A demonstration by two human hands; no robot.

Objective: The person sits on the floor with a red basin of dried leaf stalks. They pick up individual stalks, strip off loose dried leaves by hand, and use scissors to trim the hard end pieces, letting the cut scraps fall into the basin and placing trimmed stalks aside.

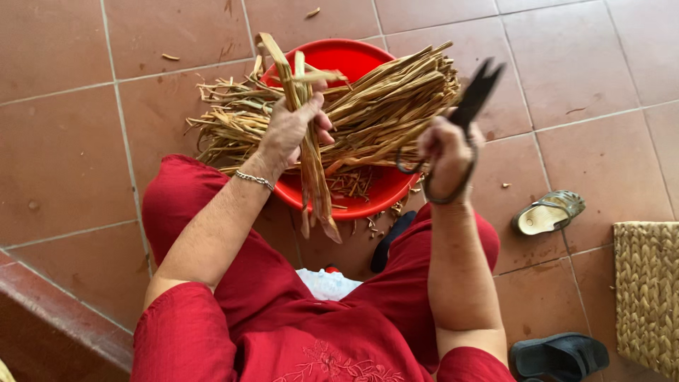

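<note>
Head view, items as recorded:

1. Your left hand (290, 131): fingers were closed around a small bunch of dried plant strips (308, 134), gripped near its middle. The bunch stood roughly upright, its top ends rising past the far rim of the basin and its lower ends hanging down below the near rim, above your lap. A thin metal bracelet (254, 180) sat on that wrist.

2. Your right hand (445, 152): fingers were curled through the looped handles of dark scissors (467, 106). The blades pointed up and away from you and were nearly closed, clear of the bunch.

3. Red basin (353, 60): it rested on the reddish floor tiles (71, 141) just beyond your knees. A larger heap of dried strips (382, 106) lay across it, spilling over its left rim. Short cut bits (353, 184) lay in the bottom.

4. Surroundings: a tan sandal (548, 212) lay to the right of the basin, a dark sandal (559, 357) nearer you at lower right, and a woven basket (647, 297) sat at the right edge. You wore red clothing (283, 318).
</note>
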